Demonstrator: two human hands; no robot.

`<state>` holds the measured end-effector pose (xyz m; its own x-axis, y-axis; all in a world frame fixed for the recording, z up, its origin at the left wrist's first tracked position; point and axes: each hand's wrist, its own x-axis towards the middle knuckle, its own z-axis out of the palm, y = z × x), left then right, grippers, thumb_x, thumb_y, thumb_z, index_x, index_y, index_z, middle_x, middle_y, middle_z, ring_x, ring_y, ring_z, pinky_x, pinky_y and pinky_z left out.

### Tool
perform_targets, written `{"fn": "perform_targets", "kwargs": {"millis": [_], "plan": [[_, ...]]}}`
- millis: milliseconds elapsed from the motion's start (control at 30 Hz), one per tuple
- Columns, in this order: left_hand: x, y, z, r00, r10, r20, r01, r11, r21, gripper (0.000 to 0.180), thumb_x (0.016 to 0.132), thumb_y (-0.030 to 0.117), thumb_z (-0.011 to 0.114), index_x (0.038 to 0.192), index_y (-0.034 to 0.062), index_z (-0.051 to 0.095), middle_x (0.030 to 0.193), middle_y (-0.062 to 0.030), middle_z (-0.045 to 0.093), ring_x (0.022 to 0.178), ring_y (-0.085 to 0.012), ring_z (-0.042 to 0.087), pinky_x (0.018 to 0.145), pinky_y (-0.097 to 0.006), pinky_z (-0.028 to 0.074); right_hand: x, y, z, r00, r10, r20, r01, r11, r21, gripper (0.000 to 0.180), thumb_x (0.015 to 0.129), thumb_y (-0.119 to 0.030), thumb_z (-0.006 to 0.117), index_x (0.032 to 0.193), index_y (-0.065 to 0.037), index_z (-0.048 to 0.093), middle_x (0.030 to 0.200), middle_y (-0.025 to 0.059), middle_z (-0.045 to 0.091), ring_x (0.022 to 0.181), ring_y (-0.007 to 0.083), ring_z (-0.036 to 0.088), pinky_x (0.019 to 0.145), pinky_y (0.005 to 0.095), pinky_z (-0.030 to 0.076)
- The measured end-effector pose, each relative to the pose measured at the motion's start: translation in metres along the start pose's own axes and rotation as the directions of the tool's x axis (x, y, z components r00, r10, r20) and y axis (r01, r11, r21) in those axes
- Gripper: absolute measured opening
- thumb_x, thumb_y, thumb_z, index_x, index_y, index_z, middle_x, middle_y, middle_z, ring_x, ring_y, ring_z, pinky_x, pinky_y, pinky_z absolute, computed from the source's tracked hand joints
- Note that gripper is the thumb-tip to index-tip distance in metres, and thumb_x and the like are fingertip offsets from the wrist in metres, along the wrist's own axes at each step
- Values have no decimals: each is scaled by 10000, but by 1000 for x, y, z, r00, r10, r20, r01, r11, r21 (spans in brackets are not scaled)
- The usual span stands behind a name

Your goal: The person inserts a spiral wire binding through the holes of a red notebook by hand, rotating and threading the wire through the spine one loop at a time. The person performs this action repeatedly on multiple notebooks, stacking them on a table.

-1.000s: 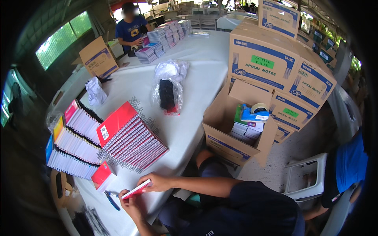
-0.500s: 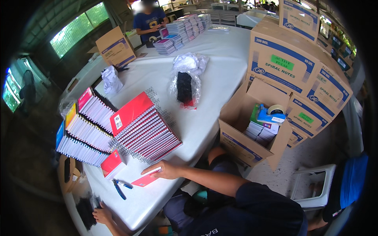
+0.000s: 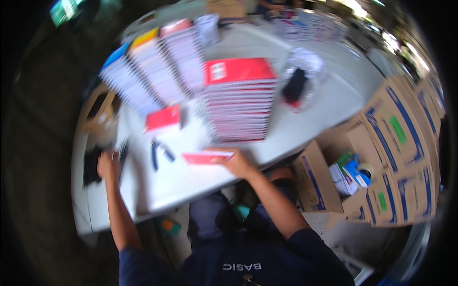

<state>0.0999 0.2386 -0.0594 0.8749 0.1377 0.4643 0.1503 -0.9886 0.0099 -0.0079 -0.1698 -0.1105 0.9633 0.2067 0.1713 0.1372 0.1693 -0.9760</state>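
My right hand [image 3: 237, 162] is closed around the edge of a small red notebook [image 3: 198, 158], held just above the table's near side. At the table's left end, my left hand [image 3: 109, 164] has its fingers curled beside a bundle of black spiral binding coils [image 3: 92, 168]. A blurred dark strip [image 3: 124, 151] shows just right of that hand; I cannot tell whether the fingers grip it. Between the hands lie pliers with dark blue handles [image 3: 154, 156]. Beyond them rests a small red stack of notebooks [image 3: 163, 119].
A tall stack of red spiral notebooks [image 3: 241, 102] stands mid-table, with blue, yellow and pink-topped stacks [image 3: 143, 66] to its left. A plastic-wrapped black bundle [image 3: 295, 86] lies right of it. An open carton [image 3: 315, 183] holding a tape dispenser [image 3: 357, 171] stands right, beside piled cartons [image 3: 396, 124].
The view has swung left and down, blurring the picture. My left hand still works by the black coils, its forearm now fully in view. My right hand keeps hold of the red notebook.
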Motion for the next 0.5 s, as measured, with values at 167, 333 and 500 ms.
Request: {"fn": "perform_targets", "kwargs": {"millis": [167, 333, 500], "plan": [[7, 22, -43, 982, -148, 116, 163, 976, -142, 290, 900, 342, 466, 1026, 146, 637, 990, -169, 624, 937, -359, 580, 766, -457, 456, -2, -9, 1, 1000, 4, 7, -4, 1000, -25, 325, 834, -41, 606, 1156, -2, 589, 1090, 52, 629, 977, 91, 546, 888, 237, 425], [-38, 57, -43, 955, 190, 229, 39, 683, -729, 344, 949, 316, 438, 1008, 10, 585, 900, -91, 613, 814, -189, 561, 740, -326, 436, 1, -8, 6, 999, -23, 32, 25, 997, -71, 327, 848, -45, 585, 1174, -25, 584, 1089, 56, 630, 965, 86, 544, 879, 234, 425], [-90, 139, -67, 769, 471, 432, 278, 362, -890, 292, 952, 300, 463, 857, 38, 548, 723, 11, 469, 672, -81, 417, 633, -236, 376, 0, -8, 0, 1000, -17, 21, 19, 996, -84, 327, 855, -42, 571, 1181, -31, 580, 1097, 54, 627, 960, 84, 545, 875, 233, 427]]}}
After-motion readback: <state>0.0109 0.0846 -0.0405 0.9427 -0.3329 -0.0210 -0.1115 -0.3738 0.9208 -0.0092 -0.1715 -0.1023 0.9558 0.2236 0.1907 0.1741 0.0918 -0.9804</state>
